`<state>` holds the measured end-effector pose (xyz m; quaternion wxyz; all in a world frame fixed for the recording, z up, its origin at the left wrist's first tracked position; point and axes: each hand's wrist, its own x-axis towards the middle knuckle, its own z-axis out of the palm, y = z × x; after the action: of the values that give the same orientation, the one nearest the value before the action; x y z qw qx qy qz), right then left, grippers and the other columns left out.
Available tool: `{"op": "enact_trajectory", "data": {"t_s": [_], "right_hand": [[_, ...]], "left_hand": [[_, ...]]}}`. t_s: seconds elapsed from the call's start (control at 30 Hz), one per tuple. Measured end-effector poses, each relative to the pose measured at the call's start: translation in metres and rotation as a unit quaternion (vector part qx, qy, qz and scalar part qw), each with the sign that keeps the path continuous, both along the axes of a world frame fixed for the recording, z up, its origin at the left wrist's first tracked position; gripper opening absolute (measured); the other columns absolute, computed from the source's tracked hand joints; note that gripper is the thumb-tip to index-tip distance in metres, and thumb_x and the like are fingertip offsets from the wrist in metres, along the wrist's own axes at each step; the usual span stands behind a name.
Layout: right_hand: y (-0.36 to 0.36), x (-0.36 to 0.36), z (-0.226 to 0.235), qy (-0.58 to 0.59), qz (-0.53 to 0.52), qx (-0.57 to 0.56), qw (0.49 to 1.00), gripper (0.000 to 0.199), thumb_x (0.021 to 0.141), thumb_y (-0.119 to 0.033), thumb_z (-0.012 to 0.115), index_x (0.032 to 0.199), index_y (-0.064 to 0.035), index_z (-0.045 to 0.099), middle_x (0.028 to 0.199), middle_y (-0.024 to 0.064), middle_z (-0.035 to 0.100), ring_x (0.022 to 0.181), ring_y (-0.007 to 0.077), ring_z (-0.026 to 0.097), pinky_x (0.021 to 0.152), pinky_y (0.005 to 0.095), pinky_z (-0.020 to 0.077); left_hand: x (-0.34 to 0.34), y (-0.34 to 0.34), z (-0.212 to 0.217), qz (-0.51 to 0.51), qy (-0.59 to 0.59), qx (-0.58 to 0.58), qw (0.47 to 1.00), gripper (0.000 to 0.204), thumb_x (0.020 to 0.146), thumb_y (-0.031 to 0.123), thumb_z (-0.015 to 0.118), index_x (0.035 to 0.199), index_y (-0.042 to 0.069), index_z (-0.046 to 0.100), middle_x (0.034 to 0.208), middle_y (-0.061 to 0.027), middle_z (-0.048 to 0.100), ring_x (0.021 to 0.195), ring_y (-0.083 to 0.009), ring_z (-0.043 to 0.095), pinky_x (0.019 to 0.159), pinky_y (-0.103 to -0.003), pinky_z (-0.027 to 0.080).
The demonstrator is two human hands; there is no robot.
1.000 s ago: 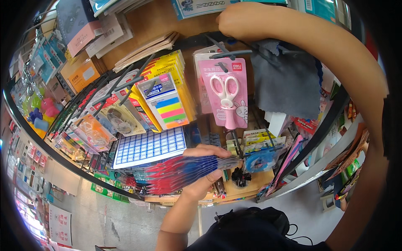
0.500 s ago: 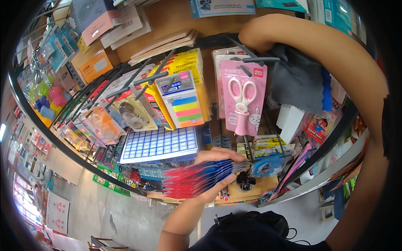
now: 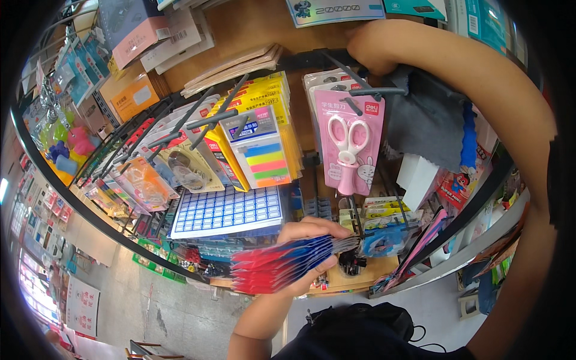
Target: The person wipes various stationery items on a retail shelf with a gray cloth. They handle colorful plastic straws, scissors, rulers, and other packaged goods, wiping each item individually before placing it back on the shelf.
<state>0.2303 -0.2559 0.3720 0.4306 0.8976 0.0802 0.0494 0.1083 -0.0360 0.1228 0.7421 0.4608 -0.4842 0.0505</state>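
Shelving [image 3: 240, 37] backs the left hand [image 3: 311, 229], fingers pinching red-and-blue packets [image 3: 279, 264], and the right hand [image 3: 373, 48] beside grey cloth [image 3: 425, 123], its finger state unclear

On the pink scissors pack [image 3: 354, 156], pale characters ran across the top, with white lettering on a red corner label. Left of that pack, the sticky-tab pack [image 3: 261, 147] carried print on its blue label, and the yellow packs [image 3: 264, 90] showed dark characters along their tops. Above the scissors pack, the light-blue box [image 3: 335, 12] bore one large number. Right of it, the red packet [image 3: 457, 185] had white lettering; far lower left, the white sign [image 3: 83, 306] bore red characters.
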Motion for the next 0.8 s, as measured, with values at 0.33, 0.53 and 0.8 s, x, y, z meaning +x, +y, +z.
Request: {"op": "enact_trajectory", "data": {"t_s": [0.33, 0.53, 0.8], "right_hand": [[-0.013, -0.003, 0.006, -0.001, 0.009, 0.085, 0.996, 0.025, 0.076, -0.011, 0.067, 0.097, 0.0022, 0.071, 0.113, 0.0237, 0.064, 0.108, 0.0356, 0.062, 0.091, 0.0417, 0.0511], [-0.037, -0.016, -0.005, -0.089, -0.001, 0.109, 0.990, 0.026, 0.074, -0.005, 0.064, 0.098, 0.0051, 0.070, 0.105, 0.0249, 0.067, 0.105, 0.0373, 0.063, 0.089, 0.0424, 0.0517], [-0.025, -0.031, 0.014, -0.054, -0.077, 0.207, 0.974, 0.021, 0.083, -0.008, 0.055, 0.097, 0.0029, 0.067, 0.103, 0.0217, 0.067, 0.102, 0.0313, 0.064, 0.091, 0.0360, 0.0489]], "left_hand": [[-0.001, -0.006, -0.004, 0.026, 0.009, -0.006, 1.000, 0.041, 0.079, 0.001, 0.073, 0.112, 0.003, 0.048, 0.104, -0.0232, 0.062, 0.101, -0.0350, 0.064, 0.091, -0.046, 0.053], [0.001, -0.015, -0.006, 0.000, 0.008, -0.005, 1.000, 0.041, 0.079, 0.003, 0.073, 0.112, 0.004, 0.048, 0.103, -0.0227, 0.062, 0.102, -0.0349, 0.064, 0.091, -0.047, 0.053], [0.000, -0.007, -0.006, 0.033, -0.004, -0.013, 0.999, 0.043, 0.079, 0.007, 0.075, 0.113, 0.005, 0.048, 0.103, -0.0215, 0.063, 0.101, -0.0359, 0.063, 0.091, -0.048, 0.052]]}}
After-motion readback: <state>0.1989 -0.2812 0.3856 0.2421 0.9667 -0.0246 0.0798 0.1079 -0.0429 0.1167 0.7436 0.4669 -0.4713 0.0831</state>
